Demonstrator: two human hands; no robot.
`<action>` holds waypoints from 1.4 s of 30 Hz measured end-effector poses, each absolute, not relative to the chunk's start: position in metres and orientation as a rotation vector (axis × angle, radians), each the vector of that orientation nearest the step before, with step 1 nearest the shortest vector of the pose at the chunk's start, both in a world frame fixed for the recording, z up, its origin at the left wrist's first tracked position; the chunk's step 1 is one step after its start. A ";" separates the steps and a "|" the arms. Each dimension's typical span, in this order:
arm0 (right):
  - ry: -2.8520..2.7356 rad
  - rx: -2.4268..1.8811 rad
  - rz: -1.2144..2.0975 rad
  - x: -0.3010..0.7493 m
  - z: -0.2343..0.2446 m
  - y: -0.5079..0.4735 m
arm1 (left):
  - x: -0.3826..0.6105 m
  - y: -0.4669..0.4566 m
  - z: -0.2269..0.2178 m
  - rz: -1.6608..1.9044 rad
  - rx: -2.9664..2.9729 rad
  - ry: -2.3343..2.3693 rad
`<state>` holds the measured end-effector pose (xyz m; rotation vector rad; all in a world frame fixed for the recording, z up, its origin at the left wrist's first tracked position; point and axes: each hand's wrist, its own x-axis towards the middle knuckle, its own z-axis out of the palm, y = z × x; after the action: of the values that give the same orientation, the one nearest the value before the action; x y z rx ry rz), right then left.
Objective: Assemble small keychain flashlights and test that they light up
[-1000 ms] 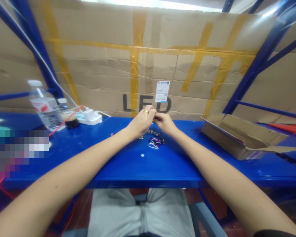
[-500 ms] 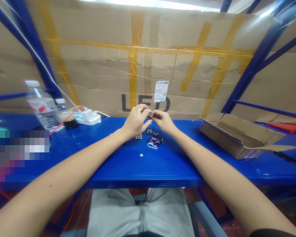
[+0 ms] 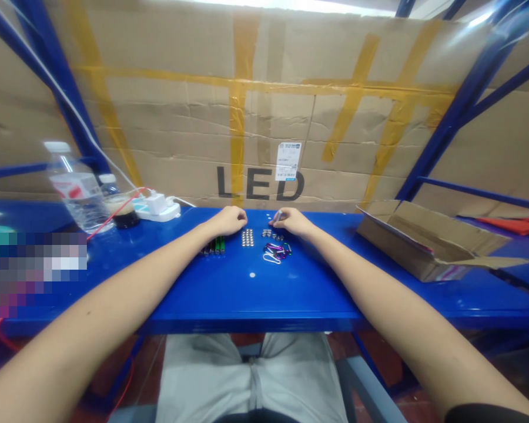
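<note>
Right hand [image 3: 293, 221], centre of frame: fingertips pinching a small pale cylinder [image 3: 279, 215]. Left hand [image 3: 230, 221], just left of centre: fingers curled inward; whether anything is gripped cannot be told.

Surface: glossy blue table [image 3: 300, 299], across the middle of the frame. Backdrop: large cardboard panel [image 3: 180, 135], yellow-brown tape, white label, black lettering "LED". Blue metal frame [image 3: 459, 111], upper left and upper right. Mid-left: clear bottle [image 3: 79, 197], smaller bottle of dark liquid [image 3: 126, 215], white power strip [image 3: 164, 214]. Mid-right: cardboard box [image 3: 394, 245], flaps raised.

Cylinder: short, greyish, tilted, partly hidden by fingers. Below the hands, at centre: silvery pieces [image 3: 247, 237] in neat rows; loose metal pieces [image 3: 267, 233] to their right; carabiners [image 3: 277, 252], purple and silver among them, heaped. Beside the left wrist: green and dark tubes [image 3: 216, 245], aligned, partly covered.
</note>
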<state>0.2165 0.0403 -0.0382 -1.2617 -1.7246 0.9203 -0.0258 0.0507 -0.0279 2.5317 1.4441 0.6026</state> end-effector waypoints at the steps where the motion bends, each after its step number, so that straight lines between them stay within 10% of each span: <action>1: -1.760 -1.254 0.924 0.217 -0.039 0.041 | -0.025 0.051 -0.029 0.605 2.500 1.444; 20: -2.148 -1.023 0.182 0.211 -0.034 0.037 | -0.044 0.065 -0.027 0.524 2.430 1.475; 42: -2.195 -1.006 0.147 0.209 -0.034 0.034 | -0.037 0.050 -0.020 0.478 2.707 1.187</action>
<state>0.2085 0.0337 -0.0345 -1.0056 -2.1950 0.1473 -0.0366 0.0500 -0.0204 2.7073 1.1868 0.4778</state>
